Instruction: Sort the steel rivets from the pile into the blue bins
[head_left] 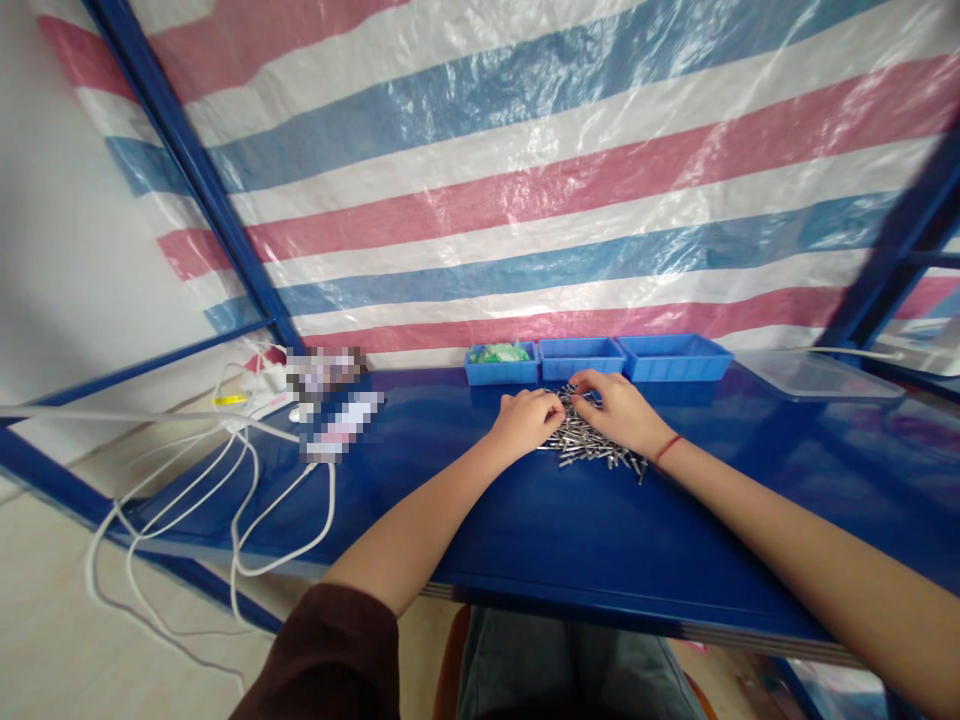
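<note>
A loose pile of thin silver metal pieces (592, 443) lies on the blue table. My left hand (526, 420) rests at the pile's left edge, its fingers curled together; whatever they may hold is too small to make out. Over the right and back part of the pile is my right hand (616, 408), with thumb and index finger bent and a gap between them. No piece shows between those fingers. Both hands are close together, with some metal pieces visible between them.
Behind the pile stand three blue bins: the left one (501, 373) holds green-white material, beside a middle bin (581, 360) and a right bin (673, 360). A clear plastic lid (817, 376) lies right. White cables (251, 480) and blurred items (341, 425) are left.
</note>
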